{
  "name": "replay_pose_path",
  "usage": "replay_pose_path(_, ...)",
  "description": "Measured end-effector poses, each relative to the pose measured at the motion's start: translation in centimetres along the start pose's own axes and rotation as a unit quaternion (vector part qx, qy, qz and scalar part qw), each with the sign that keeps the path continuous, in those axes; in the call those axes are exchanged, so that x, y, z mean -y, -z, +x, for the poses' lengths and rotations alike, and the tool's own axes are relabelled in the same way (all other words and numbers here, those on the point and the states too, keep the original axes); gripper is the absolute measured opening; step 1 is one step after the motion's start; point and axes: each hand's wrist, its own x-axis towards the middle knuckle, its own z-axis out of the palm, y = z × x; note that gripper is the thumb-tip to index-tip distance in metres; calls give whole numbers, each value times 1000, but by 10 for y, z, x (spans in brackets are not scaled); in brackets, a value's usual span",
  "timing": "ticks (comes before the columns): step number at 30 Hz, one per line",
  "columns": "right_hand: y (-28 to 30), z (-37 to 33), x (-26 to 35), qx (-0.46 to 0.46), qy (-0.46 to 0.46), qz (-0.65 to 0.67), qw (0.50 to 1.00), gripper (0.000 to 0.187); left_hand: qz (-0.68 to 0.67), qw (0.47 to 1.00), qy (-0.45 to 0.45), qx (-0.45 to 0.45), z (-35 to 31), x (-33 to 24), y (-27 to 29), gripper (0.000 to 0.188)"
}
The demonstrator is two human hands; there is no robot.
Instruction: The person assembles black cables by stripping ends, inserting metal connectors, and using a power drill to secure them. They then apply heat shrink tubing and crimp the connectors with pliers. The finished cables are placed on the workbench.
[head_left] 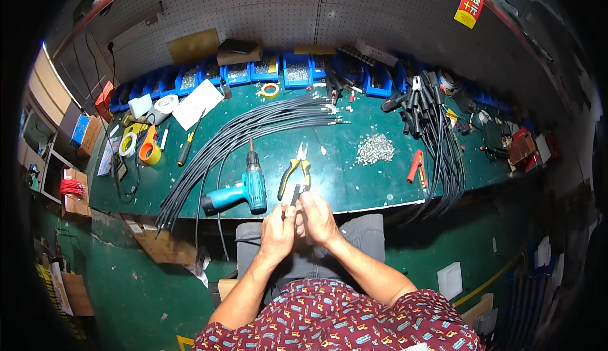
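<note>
Just in front of the table's near edge, my left hand and my right hand meet with fingers closed. A short, dark, straight piece sticks up from between them, looking like the end of a black cable. More dark cable trails out to the left below my left hand. My right fingers pinch close beside this piece; what exactly they grip is hidden. Pliers with yellow-and-black handles lie spread just beyond my hands. To the left rests a teal power drill, its bit pointing away.
A long bundle of black cables curves across the green table. A pile of small metal parts, a red clamp and more cables lie right. Blue bins line the back; tape rolls and a screwdriver lie left.
</note>
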Motion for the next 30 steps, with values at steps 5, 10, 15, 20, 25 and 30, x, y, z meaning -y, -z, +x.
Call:
replay_pose_path(5, 0, -6, -13, -30, 17, 67, 997, 47, -106, 994, 12, 13, -2, 1, -6, 31)
replay_pose_path(10, -9, -1, -12, -98, 50, -32, 993, 52, 0, 999, -5, -54, 11, 10, -9, 35)
replay_pose_path(15, -6, -1, -17, -98, 36, 8, 994, 52, -21, 999, 1, -50, 17, 6, -13, 38)
replay_pose_path(20, -2, -1, -19, -121, 22, -69, 990, 47, 69, 993, -20, -95, 39, 18, -14, 43)
replay_pose_path(25, -9, -44, -40, -31, -78, -27, 996, 46, -43, 960, 55, -271, 114, 41, 32, 46)
replay_pose_path(30, 2, -29, -41, -50, -142, 181, 972, 44, 1, 980, 120, -156, 148, 25, 66, 48)
